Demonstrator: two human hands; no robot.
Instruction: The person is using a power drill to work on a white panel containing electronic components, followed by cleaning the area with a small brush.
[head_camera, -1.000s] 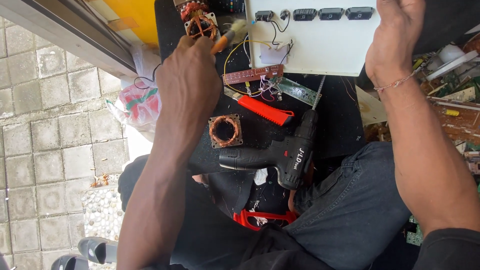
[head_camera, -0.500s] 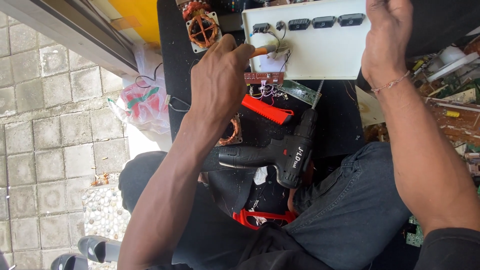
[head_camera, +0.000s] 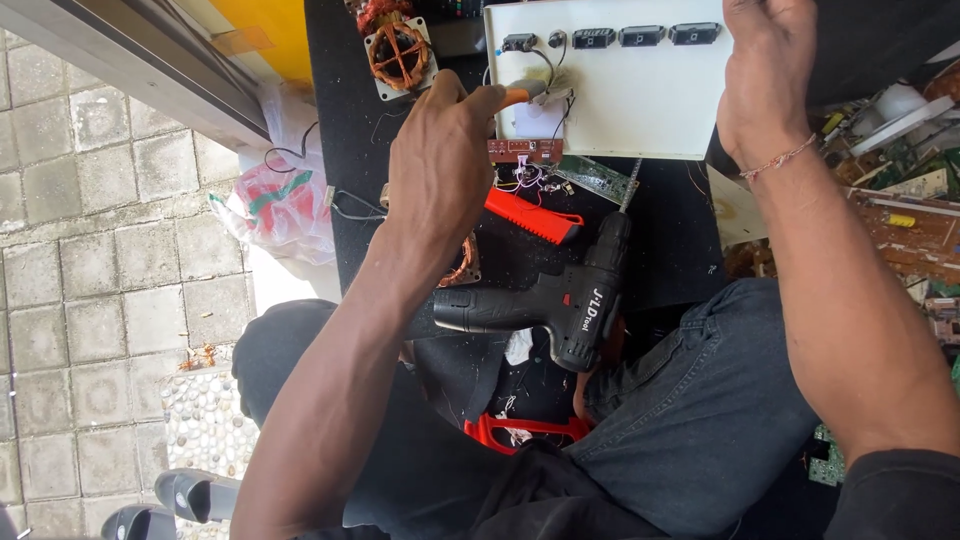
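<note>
Left hand (head_camera: 440, 170) clamps the orange-handled tool (head_camera: 522, 93) by its grip; right hand (head_camera: 765, 75) pins the light, stiff white panel (head_camera: 640, 105) at its edge.

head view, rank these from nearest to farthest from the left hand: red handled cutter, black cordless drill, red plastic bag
From the left hand:
1. Red handled cutter, just to the hand's right, on the black surface.
2. Black cordless drill, below and right, lying across the lap.
3. Red plastic bag, off to the left on the paving, slightly farther than the drill.
</note>
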